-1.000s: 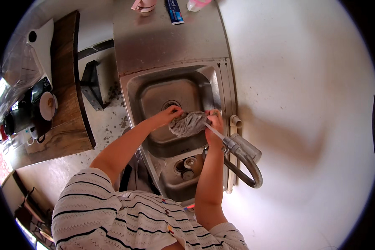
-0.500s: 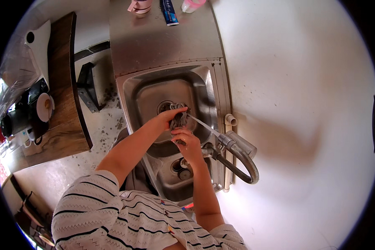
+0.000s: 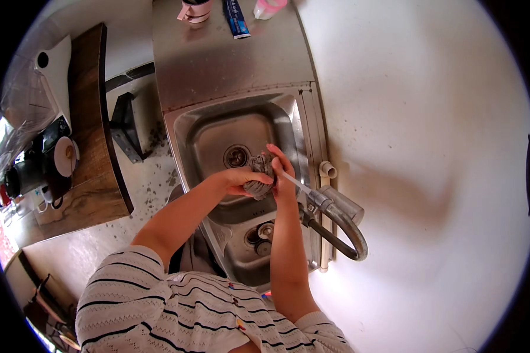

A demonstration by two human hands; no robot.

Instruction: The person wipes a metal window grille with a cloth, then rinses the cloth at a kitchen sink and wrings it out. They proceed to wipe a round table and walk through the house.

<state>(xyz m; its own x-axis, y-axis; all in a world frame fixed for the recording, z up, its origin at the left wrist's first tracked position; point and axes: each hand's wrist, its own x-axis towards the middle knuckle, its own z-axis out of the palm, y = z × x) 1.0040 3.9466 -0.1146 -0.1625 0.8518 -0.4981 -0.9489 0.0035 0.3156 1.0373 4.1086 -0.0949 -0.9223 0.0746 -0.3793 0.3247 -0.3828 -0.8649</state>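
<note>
A wet, bunched grey cloth is between my hands, above the larger basin of the steel sink. My left hand wraps round its left side, thumb laid across the top. My right hand presses against the right side of the cloth, with its fingers curving up along the edge. From the curved metal faucet, a stream of water runs onto my right hand beside the cloth. Part of the cloth is hidden behind my fingers.
The smaller basin holds round metal drain parts. On the steel counter lie a pink cup, a blue tube and a pink-rimmed cup. A wooden table with dishes stands left; a white wall rises right.
My right hand has moved up to the right side of the cloth. My left hand has drawn back slightly, and the cloth is squeezed into a tighter bundle.
</note>
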